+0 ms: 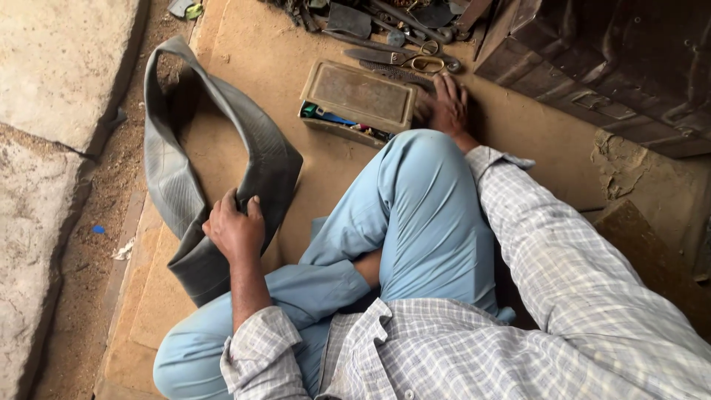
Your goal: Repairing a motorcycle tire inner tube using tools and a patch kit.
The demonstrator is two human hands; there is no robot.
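A limp grey rubber inner tube (pixel 185 159) lies in a loop on the tan floor at the left. My left hand (pixel 235 228) grips its near fold, fingers curled over the rubber. Past my raised knee in light blue trousers, my right hand (pixel 446 105) reaches out flat, fingers spread. It rests on the floor beside a small open tin box (pixel 360 98) of bits, and just short of a pair of scissors (pixel 404 59). Nothing shows in the right hand's grasp.
Dark metal tools (pixel 385 18) are piled at the top, behind the scissors. A rusty dark metal chest (pixel 622 63) stands at the top right. Grey stone slabs (pixel 52 81) and a dirt strip run along the left. A crumbled clay patch (pixel 618 167) lies right.
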